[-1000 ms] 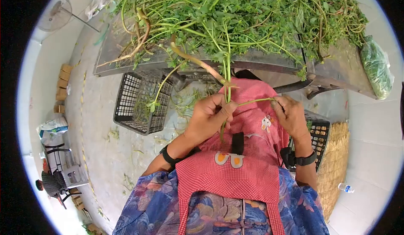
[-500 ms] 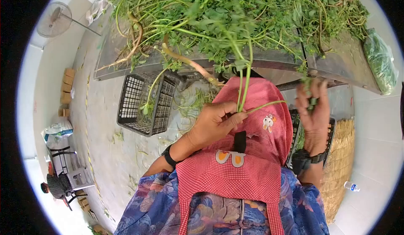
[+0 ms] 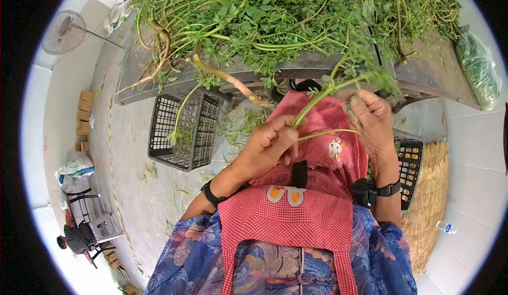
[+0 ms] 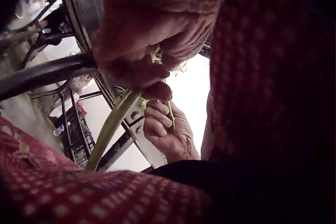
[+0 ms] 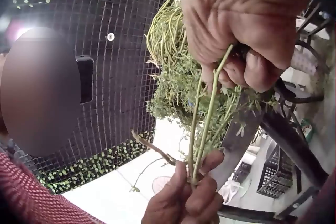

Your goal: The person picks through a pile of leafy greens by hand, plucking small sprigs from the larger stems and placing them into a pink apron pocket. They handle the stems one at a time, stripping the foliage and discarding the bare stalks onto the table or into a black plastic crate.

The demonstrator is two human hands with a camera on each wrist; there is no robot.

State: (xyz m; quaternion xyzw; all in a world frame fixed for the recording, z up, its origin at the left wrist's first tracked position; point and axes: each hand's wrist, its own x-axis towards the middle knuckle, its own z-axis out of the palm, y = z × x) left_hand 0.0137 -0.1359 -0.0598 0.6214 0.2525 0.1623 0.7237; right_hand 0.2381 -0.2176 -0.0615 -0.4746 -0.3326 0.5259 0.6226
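- Pale floor [image 3: 135,157] spreads around a dark desk [image 3: 431,78], with a standing fan [image 3: 63,32] off to the left.
- Leafy greens [image 3: 286,22] are heaped across the desk, some stems hanging over its near edge; a plastic bag of greens [image 3: 478,75] lies at the right end.
- Left hand [image 3: 259,152]: its grip is closed, thumb and fingers pinching the lower part of a few green stems [image 3: 312,104] in front of the red checked apron [image 3: 286,221].
- Right hand [image 3: 374,123]: its grip is mostly closed, fingers curled beside the stems' upper part; whether it pinches one, I cannot tell.
- Half a second ago the right hand was farther out to the side; now it is back beside the stems, which seems to put them within reach of both hands.
- One black crate [image 3: 206,128] stands below the desk on the left, another [image 3: 410,181] on the right.
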